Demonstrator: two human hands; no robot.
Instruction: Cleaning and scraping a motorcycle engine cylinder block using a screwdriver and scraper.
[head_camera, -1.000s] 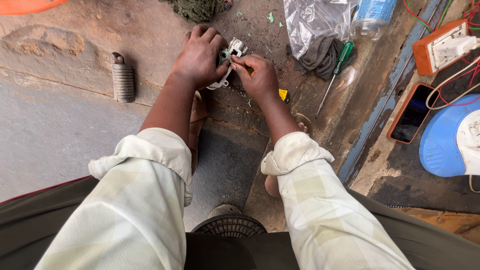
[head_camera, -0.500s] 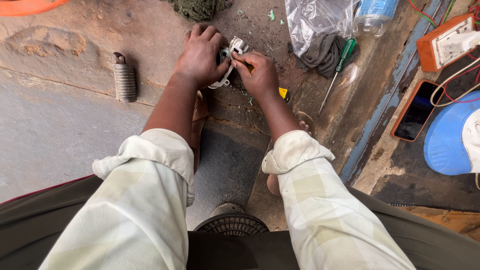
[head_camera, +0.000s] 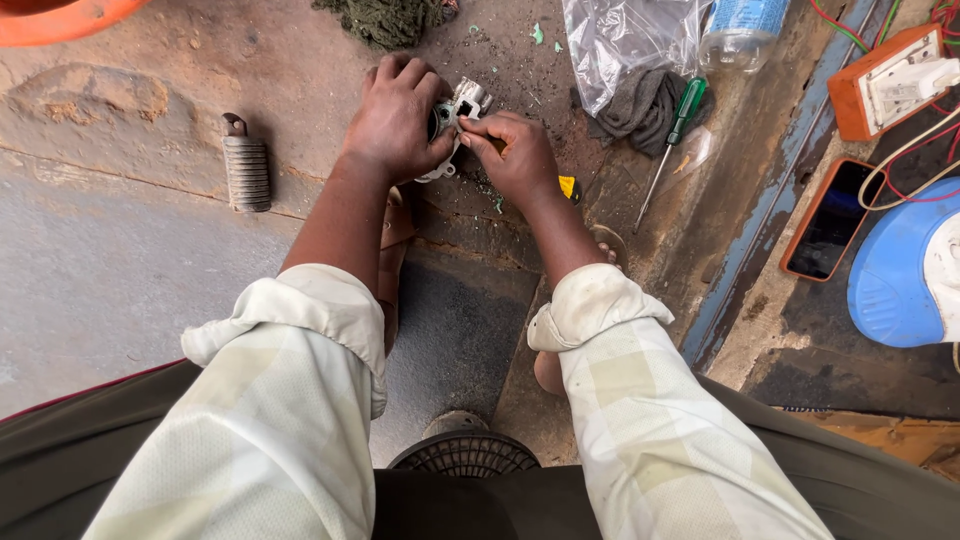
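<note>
Mostly hidden, small white part (head_camera: 458, 112), left hand (head_camera: 398, 120) covering, right hand (head_camera: 518, 155) pinching

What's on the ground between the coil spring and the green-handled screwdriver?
In the head view, both hands, left and right, hold a small white metal part between the spring and screwdriver.
</note>
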